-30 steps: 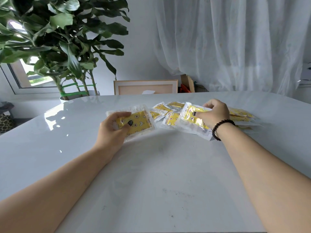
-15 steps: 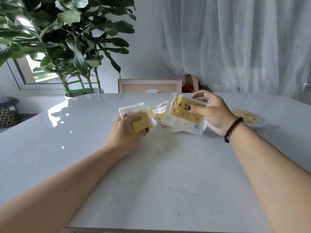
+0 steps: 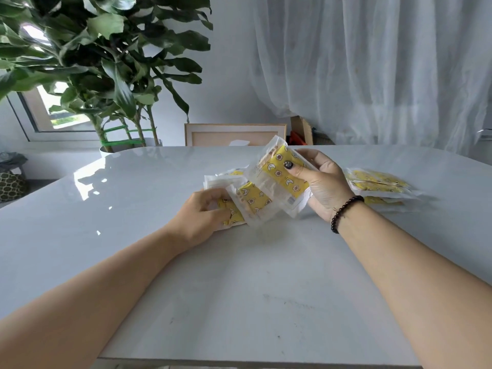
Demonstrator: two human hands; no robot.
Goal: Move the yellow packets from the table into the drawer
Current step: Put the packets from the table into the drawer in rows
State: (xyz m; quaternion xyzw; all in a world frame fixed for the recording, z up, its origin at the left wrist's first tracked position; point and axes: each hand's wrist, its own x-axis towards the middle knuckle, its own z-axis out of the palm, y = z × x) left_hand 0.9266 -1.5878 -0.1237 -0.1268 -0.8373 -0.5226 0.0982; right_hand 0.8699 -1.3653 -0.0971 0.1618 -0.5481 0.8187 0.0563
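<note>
Nearest, two bare forearms reach out over the pale table (image 3: 239, 302), whose near half holds nothing but faint marks. Further on, the left hand (image 3: 202, 217) lies low on the tabletop, its fingers curled round a yellow packet (image 3: 231, 211), with a second packet (image 3: 253, 199) leaning against it. Just beyond, the right hand (image 3: 323, 187), a bead bracelet (image 3: 343, 213) at its wrist, holds a raised packet (image 3: 282, 173) tilted off the surface, thumb clamped across its face and fingers behind. To the right, a small stack of packets (image 3: 378, 182) rests flat and untouched. Behind the table stand a leafy plant (image 3: 106, 62) and a white curtain (image 3: 372, 70). This looks like the gathering step: packets being collected into the hands. No drawer is in view, so the next move likely calls for bundling these firmly, since slick wrappers may slip, then turning to find it.
</note>
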